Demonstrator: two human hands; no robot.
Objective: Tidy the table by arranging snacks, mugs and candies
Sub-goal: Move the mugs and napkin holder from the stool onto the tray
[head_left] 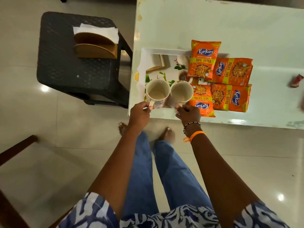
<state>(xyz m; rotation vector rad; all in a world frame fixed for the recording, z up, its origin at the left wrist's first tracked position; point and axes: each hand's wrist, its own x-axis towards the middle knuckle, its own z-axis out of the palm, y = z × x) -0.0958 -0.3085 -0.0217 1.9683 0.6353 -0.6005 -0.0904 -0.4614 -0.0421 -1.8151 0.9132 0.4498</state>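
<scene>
Pale bench (230, 22) carries a printed tray (148, 53) at its near corner. Left hand (139, 112) pinches the left mug (157, 92) handle, right hand (189, 112) the right mug (181, 92); both probably rest on the tray, handles toward the person, snack packets (230, 71) rightward.

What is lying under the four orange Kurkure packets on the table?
The Kurkure packets lie partly on a white floral tray, partly beyond its right edge on the table. Anything hidden beneath them cannot be seen.
</scene>
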